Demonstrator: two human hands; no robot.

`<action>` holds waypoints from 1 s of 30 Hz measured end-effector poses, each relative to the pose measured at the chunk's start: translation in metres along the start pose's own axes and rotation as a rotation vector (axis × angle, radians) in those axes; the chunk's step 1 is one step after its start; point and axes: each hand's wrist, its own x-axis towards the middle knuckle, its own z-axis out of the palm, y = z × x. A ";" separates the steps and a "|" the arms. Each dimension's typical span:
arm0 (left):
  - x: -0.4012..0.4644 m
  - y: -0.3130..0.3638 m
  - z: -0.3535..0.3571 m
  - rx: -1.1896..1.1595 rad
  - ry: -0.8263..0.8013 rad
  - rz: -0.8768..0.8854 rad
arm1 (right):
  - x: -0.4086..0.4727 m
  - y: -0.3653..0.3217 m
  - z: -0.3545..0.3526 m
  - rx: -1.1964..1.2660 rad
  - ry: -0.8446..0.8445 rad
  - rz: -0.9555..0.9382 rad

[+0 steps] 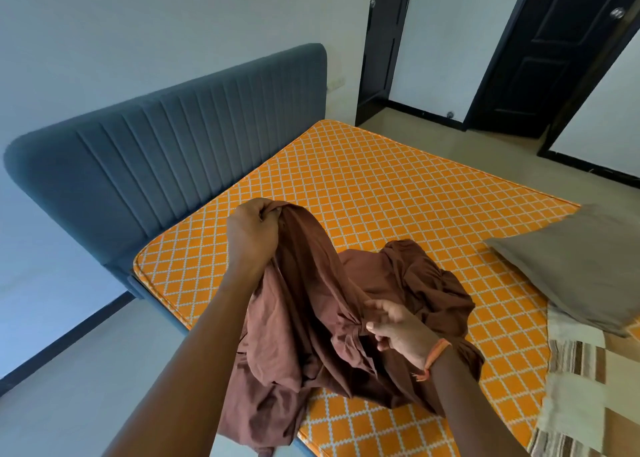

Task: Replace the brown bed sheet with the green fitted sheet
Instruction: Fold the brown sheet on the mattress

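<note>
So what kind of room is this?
Most likely a bedroom: a bare orange-patterned mattress sits against a padded grey headboard, with a pillow on it and a brown bed sheet bunched up.

Bare orange mattress (363, 193) bears brown sheet (408, 283), grey pillow (581, 266), perhaps a striped blanket (581, 387).

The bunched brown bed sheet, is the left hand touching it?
Touching. The head view shows the left hand gripping a fold of the bunched brown bed sheet, fingers curled round the lifted fabric.
</note>
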 end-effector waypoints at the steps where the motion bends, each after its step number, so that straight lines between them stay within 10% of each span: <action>1: -0.002 0.002 0.002 0.022 -0.014 -0.005 | 0.002 -0.001 0.005 0.022 0.010 0.014; 8: -0.039 0.006 0.035 0.159 -0.280 -0.226 | 0.013 -0.034 0.032 0.202 0.319 -0.018; 16: -0.073 0.024 0.049 -0.666 -0.576 -0.847 | -0.004 -0.073 0.056 0.130 0.212 -0.339; 30: -0.104 0.017 0.047 -0.462 -0.255 -0.214 | -0.016 -0.080 0.066 0.289 0.268 -0.510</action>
